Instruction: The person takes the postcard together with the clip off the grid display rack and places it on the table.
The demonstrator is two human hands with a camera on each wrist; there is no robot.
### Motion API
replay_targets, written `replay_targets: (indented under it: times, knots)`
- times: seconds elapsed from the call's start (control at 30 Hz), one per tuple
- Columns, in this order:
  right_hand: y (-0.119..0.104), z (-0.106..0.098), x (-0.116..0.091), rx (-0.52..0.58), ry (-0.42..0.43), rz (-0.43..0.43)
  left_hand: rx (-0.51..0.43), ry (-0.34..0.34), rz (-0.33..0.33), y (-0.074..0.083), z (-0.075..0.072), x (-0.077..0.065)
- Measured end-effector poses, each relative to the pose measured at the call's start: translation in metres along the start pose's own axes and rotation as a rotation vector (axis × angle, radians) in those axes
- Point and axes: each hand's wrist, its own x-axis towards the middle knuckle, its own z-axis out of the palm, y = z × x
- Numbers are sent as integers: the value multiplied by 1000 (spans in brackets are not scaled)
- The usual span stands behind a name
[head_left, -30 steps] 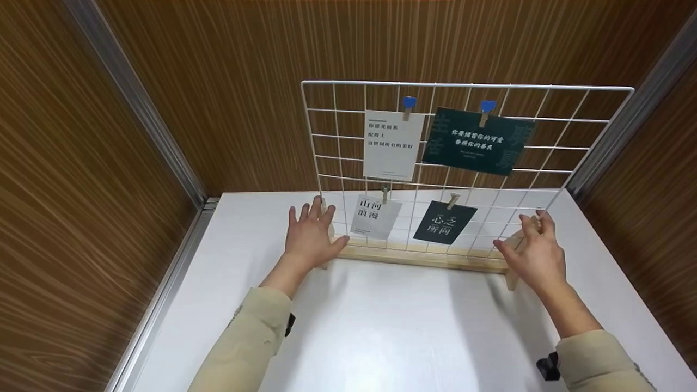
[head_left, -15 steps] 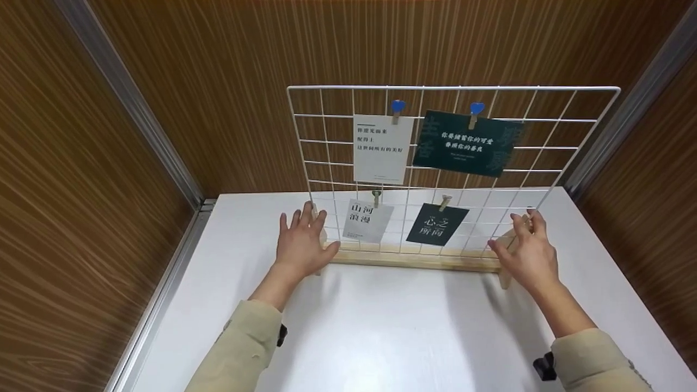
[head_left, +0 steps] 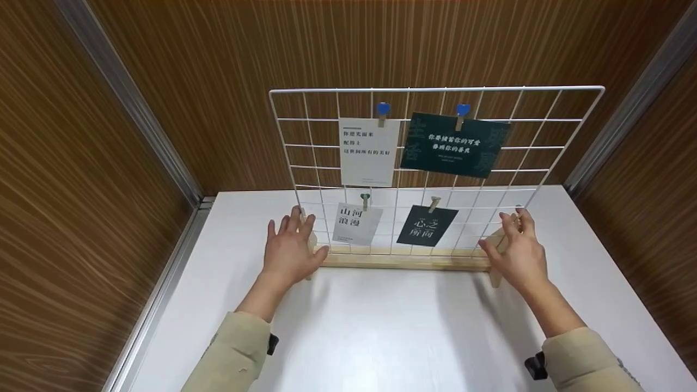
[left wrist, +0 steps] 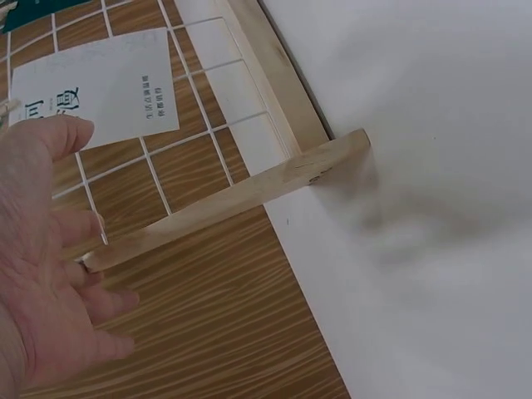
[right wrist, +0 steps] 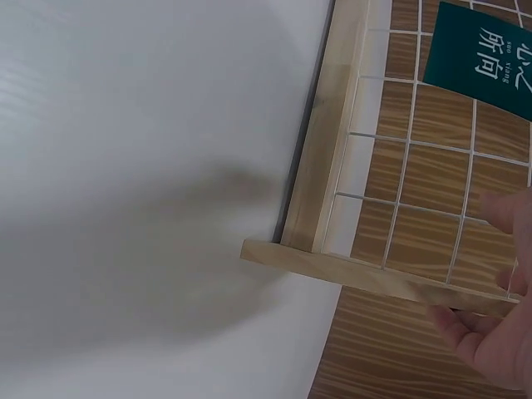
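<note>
A white wire grid rack stands on a wooden base bar with a wooden side piece at each end. My left hand touches the left wooden side piece, its fingers spread and fairly straight. At the other end, my right hand holds the right wooden side piece, with the thumb on the inner side. Clothespins hold a white card and a dark green card higher up. Lower hang a smaller white card and a small dark card.
The rack stands on a white table near its back edge. Brown wood-grain panels rise behind and on both sides. Metal strips run along the panel corners.
The rack, its cards and both hands have shifted left across the table. Both hands stay at the rack's ends, and the cards still hang from their clothespins.
</note>
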Motion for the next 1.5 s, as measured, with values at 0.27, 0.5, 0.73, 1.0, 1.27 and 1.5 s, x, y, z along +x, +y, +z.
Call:
replay_targets:
  times: [0.27, 0.5, 0.73, 1.0, 1.27, 1.5]
  knots:
    - [0, 0, 1, -1, -6, 5, 11, 11, 1, -1, -1, -1]
    - [1, -1, -1, 7, -1, -3, 8, 2, 2, 0, 0, -1]
    - [2, -1, 0, 6, -27, 22, 20, 11, 6, -1, 1, -1]
    - [3, 1, -1, 12, 9, -8, 24, -4, -5, 2, 0, 1]
    - [3, 1, -1, 12, 8, -2, 14, 4, -7, 2, -1, -1]
    - [4, 1, 0, 6, -5, 19, 14, 13, 3, 3, 0, 0]
